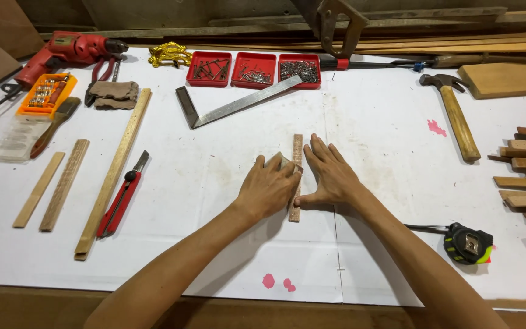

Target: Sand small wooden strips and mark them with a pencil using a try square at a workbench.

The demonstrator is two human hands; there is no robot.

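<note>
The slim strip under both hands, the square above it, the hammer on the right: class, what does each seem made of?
Strip: bare wood, by its brown grain. Square: metal, by its grey sheen. Hammer: dark, probably steel head on a pale wooden handle. The left hand and right hand rest on the strip.

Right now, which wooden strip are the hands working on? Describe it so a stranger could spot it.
On the white table, find the steel square. Just below it lies a short wooden strip, pointing away, between the left hand and right hand; the other strips lie untouched at far left.

Wooden strip (297, 159) middle hidden under hands; tray contents indistinct.
</note>
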